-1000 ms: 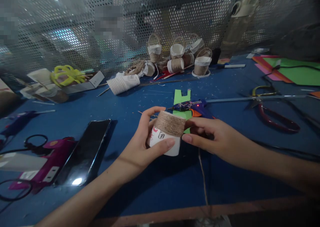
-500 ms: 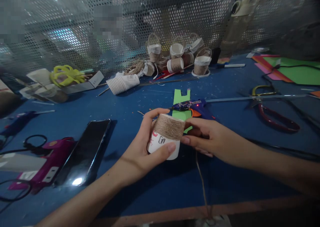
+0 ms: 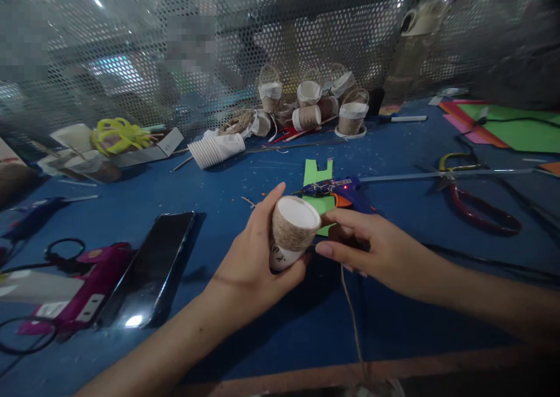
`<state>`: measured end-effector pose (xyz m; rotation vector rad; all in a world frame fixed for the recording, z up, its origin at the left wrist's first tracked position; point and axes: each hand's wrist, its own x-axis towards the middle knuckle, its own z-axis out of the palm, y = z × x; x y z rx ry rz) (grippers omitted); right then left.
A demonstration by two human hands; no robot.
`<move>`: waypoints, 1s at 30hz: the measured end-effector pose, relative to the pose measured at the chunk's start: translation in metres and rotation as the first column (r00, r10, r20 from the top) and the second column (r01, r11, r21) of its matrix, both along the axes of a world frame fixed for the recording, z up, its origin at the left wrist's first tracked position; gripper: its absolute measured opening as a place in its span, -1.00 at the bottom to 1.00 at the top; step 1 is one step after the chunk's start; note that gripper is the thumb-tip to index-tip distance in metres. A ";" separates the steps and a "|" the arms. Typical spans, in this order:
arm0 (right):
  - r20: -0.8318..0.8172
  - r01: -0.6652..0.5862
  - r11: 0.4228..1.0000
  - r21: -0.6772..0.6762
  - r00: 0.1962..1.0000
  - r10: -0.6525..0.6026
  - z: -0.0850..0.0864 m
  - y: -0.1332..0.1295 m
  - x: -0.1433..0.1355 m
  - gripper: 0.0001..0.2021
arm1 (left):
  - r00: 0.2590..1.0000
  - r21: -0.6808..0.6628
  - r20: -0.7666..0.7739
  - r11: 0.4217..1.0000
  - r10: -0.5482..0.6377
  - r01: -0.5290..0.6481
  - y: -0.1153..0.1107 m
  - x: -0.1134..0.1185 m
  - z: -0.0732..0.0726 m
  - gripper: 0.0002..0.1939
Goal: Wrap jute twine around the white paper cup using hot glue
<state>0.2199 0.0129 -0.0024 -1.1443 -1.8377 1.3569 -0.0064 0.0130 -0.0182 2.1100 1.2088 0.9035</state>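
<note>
My left hand (image 3: 258,248) is wrapped round a small white paper cup (image 3: 294,228), tilted so that its open white mouth shows. Brown twine covers the cup's upper part in tight turns; dark print shows below. Beside the cup's right side, my right hand (image 3: 359,239) has its fingers curled round the twine strand (image 3: 352,309), which hangs down over the table's front edge. Behind the hands a blue glue gun (image 3: 332,186) with an orange trigger and a lit red light lies on a green paper piece (image 3: 318,167).
A phone (image 3: 149,269) and a magenta glue gun (image 3: 98,280) lie at left. Pliers (image 3: 479,210) and coloured paper (image 3: 511,129) are at right. Stacked cups (image 3: 216,149) and twine-wrapped baskets (image 3: 352,117) stand along the mesh at the back.
The cup has turned and tipped in my left hand, so its mouth now faces up toward me and different print shows. My left thumb has shifted lower. My right hand stays close to the cup.
</note>
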 end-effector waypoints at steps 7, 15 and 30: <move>-0.078 -0.169 0.976 -0.138 0.984 0.160 0.003 -0.012 -0.003 -0.51 | 0.974 0.143 0.204 0.981 0.100 -0.130 0.004 -0.003 0.006 -0.14; 0.449 0.037 0.842 0.538 0.833 -0.324 0.004 0.013 0.022 -0.76 | 0.885 -0.231 0.422 0.968 0.195 -0.103 0.000 0.003 0.020 -0.30; 0.712 0.068 0.910 0.408 0.600 -0.364 -0.002 0.050 0.054 -0.64 | 0.805 -0.402 0.556 0.781 -0.207 0.478 -0.005 0.001 0.009 -0.21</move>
